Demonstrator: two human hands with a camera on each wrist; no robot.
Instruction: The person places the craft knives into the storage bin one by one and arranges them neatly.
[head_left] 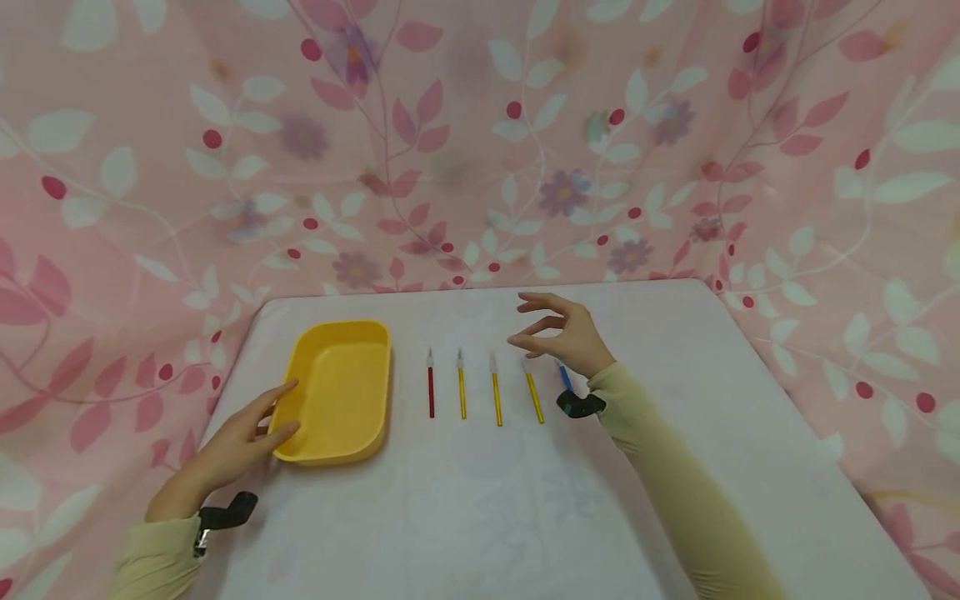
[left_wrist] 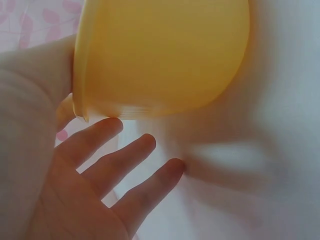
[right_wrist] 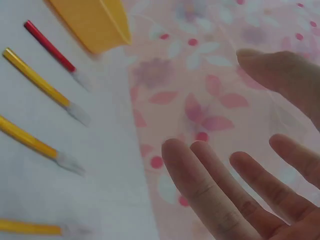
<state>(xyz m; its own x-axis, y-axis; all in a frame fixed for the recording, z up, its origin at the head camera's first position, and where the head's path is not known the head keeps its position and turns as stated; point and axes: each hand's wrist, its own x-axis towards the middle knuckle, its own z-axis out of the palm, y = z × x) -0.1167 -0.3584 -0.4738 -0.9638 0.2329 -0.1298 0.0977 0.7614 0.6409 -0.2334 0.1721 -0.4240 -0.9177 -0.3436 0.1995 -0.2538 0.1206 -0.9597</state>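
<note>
My left hand [head_left: 238, 446] holds the left rim of a yellow plastic tray [head_left: 382, 392], with thumb and index finger over the edge. Other fingers [left_wrist: 135, 152] extend outside its wall in the left wrist view. My right hand [head_left: 566, 333] is raised above the row's right end, fingers spread and bent, with nothing between them. Below it lies a slim blue stick [head_left: 565, 377], partly hidden by the hand and wrist camera. Left of that lie a red stick [head_left: 431, 392] and three yellow sticks [head_left: 497, 398], with pale, translucent, pointed tips like capped paintbrushes.
A white cloth covers the table [head_left: 480, 508], whose far edge meets a pink floral curtain [head_left: 465, 167]. The curtain also rises along both sides. The tray stands left of the row of sticks, a small gap from the red one.
</note>
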